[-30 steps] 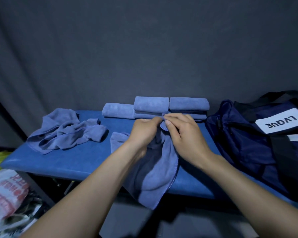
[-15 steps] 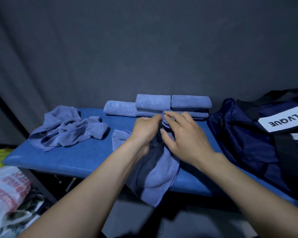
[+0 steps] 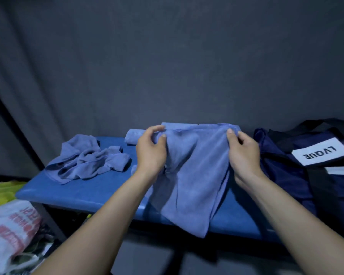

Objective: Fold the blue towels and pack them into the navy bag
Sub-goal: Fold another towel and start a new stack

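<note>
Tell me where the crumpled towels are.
In the head view, the crumpled towels lie on the left part of the blue bench, left of the left hand and the spread towel it holds.

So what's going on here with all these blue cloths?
A person is folding blue towels on a blue padded bench. The left hand and right hand each pinch a top corner of one towel, holding it spread. A crumpled towel waits at the left, folded towels sit behind, and the navy bag stands at the right.
</note>
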